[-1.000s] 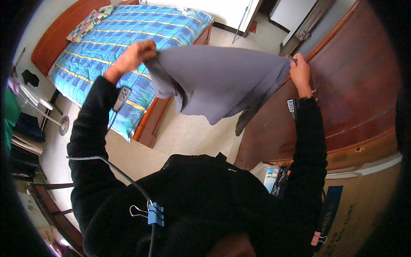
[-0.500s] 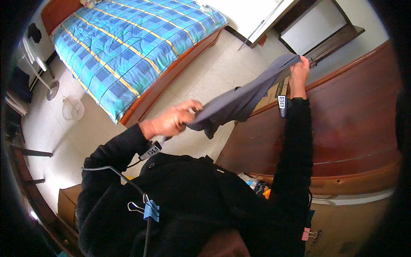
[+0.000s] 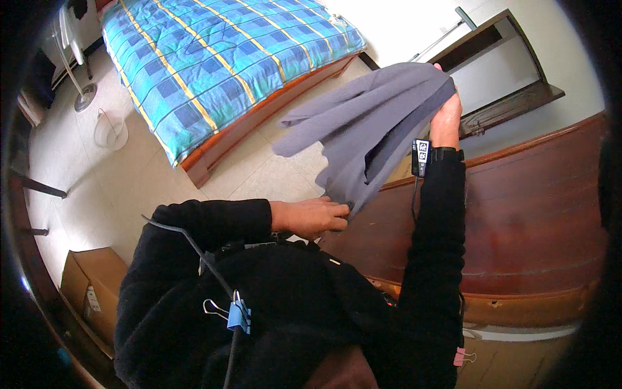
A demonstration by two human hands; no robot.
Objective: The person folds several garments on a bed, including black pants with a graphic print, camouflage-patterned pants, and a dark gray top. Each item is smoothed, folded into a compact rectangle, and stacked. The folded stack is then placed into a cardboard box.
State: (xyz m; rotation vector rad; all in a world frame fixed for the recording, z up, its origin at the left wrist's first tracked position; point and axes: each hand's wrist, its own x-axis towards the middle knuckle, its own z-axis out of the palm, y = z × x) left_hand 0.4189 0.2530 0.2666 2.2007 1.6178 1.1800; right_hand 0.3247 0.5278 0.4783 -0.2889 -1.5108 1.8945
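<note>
A soft grey garment (image 3: 369, 123) hangs in loose folds between my hands, over the near side of the floor gap by the bed. Which kind of garment it is, I cannot tell. High on the right, my right hand (image 3: 447, 120) grips its upper end, with most of the fingers hidden behind the cloth. Close to my body, my left hand (image 3: 316, 217) is closed with its fingertips on the garment's lower corner. Both wrists carry bands, and a small black device (image 3: 421, 157) sits on the right one.
A bed (image 3: 227, 71) with a blue checked quilt stands ahead. To the right is a dark red wooden surface (image 3: 518, 227), with a wood-framed panel (image 3: 502, 71) beyond it. A cardboard box (image 3: 97, 279) lies at the lower left, and a clear bucket (image 3: 110, 131) stands on the floor.
My left hand has come in toward my body and to the right, taking the lower corner along. The garment, stretched between the hands before, now fans out in folds toward the bed.
</note>
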